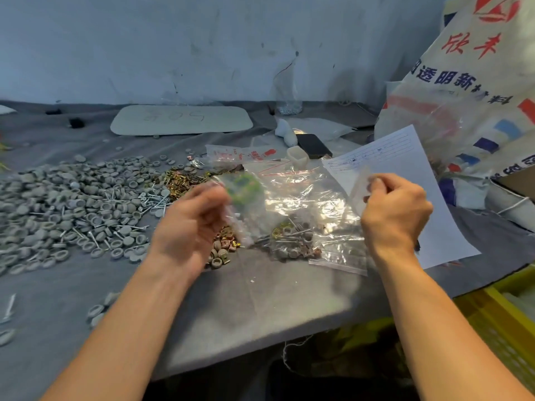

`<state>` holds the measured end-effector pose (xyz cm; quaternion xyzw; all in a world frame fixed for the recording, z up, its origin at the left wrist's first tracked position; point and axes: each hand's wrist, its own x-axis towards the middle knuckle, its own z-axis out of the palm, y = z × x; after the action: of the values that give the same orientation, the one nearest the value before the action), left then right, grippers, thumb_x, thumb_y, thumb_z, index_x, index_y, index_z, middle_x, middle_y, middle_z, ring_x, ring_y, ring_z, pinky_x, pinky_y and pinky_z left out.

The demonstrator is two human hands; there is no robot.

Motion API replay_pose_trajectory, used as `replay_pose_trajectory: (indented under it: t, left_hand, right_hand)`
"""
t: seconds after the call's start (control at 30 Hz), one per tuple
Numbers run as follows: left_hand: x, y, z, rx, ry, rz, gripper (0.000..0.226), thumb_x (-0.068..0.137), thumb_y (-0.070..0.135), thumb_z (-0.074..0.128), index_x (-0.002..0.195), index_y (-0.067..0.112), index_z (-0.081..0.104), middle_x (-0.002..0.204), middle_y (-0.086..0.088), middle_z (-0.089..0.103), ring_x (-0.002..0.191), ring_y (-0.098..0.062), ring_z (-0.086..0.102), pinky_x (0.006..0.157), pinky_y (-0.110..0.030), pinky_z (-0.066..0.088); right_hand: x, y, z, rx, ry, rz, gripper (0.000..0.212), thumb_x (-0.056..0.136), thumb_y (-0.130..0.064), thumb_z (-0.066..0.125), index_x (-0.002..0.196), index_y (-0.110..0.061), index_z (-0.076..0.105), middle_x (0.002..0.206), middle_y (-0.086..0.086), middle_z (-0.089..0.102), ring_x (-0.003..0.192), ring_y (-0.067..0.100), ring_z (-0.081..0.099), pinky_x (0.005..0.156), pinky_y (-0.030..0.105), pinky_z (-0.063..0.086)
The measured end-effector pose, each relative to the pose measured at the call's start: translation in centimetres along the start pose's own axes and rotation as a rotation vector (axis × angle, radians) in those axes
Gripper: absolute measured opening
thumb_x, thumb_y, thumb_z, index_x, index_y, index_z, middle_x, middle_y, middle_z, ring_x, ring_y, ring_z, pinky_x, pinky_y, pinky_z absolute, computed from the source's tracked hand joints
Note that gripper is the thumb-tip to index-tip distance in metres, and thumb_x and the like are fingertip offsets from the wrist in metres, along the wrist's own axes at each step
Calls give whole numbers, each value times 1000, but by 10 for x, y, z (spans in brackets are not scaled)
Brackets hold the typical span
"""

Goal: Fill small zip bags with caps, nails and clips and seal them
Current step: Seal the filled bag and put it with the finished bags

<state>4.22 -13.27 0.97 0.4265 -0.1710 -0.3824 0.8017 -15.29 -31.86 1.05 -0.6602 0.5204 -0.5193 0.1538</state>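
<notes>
Pinching the empty zip bag (358,195) by its upper edge, your right hand (396,211) holds it above the paper sheet (405,157); it looks light, limp and slick, so take it at the stiffer zip strip, while the grip of your blurred left hand (191,224) cannot be told.

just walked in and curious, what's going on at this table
A person is bagging hardware. The right hand pinches a clear small zip bag; the left hand is blurred over a small heap of clips and caps. A filled bag lies between them, with loose caps and nails piled at left.
</notes>
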Motion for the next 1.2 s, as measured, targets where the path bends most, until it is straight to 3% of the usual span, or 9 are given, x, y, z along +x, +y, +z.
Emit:
replay_pose_trajectory:
  t: [0.1, 0.2, 0.27, 0.33, 0.43, 0.6, 0.73, 1.0, 1.2]
  left_hand:
    - [2, 18, -19, -211, 200, -27, 2, 80, 15, 76, 81, 16, 77, 73, 6, 69, 64, -4, 63, 60, -16, 56]
    - [1, 27, -25, -130, 274, -20, 11, 93, 21, 69, 86, 17, 77, 74, 7, 69, 66, -4, 63, 64, -18, 57]
    - [0, 28, -26, -126, 283, 1, 22, 97, 21, 65, 82, 15, 79, 75, 4, 72, 66, -6, 67, 64, -19, 59]
    - [-1, 29, -28, -134, 289, 31, 31, 98, 20, 63, 75, 13, 82, 75, 2, 73, 66, -7, 69, 63, -20, 59]
    - [-3, 31, -30, -48, 331, 84, 19, 92, 22, 70, 79, 13, 82, 80, 0, 77, 71, -8, 71, 64, -21, 59]
    - [-11, 37, -43, 231, 322, 168, 14, 67, 27, 81, 74, 15, 82, 77, -1, 77, 67, -10, 71, 56, -20, 56]
    - [-16, 31, -44, 497, 330, 294, 17, 57, 35, 86, 69, 22, 82, 70, -2, 76, 63, -10, 71, 60, -24, 58]
    - [-21, 29, -69, 541, 339, 288, 23, 94, 16, 72, 79, 27, 84, 84, -3, 80, 83, -16, 78, 67, -19, 57]
    - [-22, 50, -102, 696, 432, 259, 36, 95, 9, 69, 74, 35, 83, 79, -3, 79, 79, -24, 77, 79, -41, 63]
  right_hand:
    - [-1, 1, 6, 12, 10, -85, 22, 104, -23, 60, 106, -15, 80, 95, 3, 77, 80, 18, 62, 69, 12, 48]
    - [-13, -2, 27, -140, -367, -97, 30, 104, -22, 57, 130, -25, 71, 122, 5, 76, 104, 28, 69, 98, 39, 56]
    - [-20, -5, 35, -191, -585, -61, 51, 104, -22, 52, 153, -33, 47, 137, 9, 67, 106, 31, 64, 91, 44, 50]
    - [-24, -13, 32, -104, -554, -45, 62, 105, -27, 49, 161, -36, 26, 144, 13, 60, 99, 27, 59, 82, 41, 44]
    - [-33, -30, 16, 29, -386, -94, 64, 102, -37, 55, 160, -35, 29, 156, 4, 50, 131, 29, 55, 105, 43, 45]
    - [-88, -81, 15, 305, -675, -126, 35, 98, -33, 65, 133, -37, 63, 112, -22, 72, 100, 0, 69, 97, 40, 57]
    - [-125, -116, 37, 430, -889, -98, 8, 91, -20, 73, 85, -24, 78, 71, -7, 74, 71, 14, 73, 74, 46, 61]
    - [-160, -147, 81, 310, -897, -135, 18, 75, -24, 82, 72, -26, 64, 65, -10, 68, 63, 2, 64, 56, 19, 46]
    - [-172, -163, 103, 318, -936, -169, 17, 85, -22, 79, 70, -24, 70, 61, -6, 71, 59, 11, 69, 61, 33, 58]
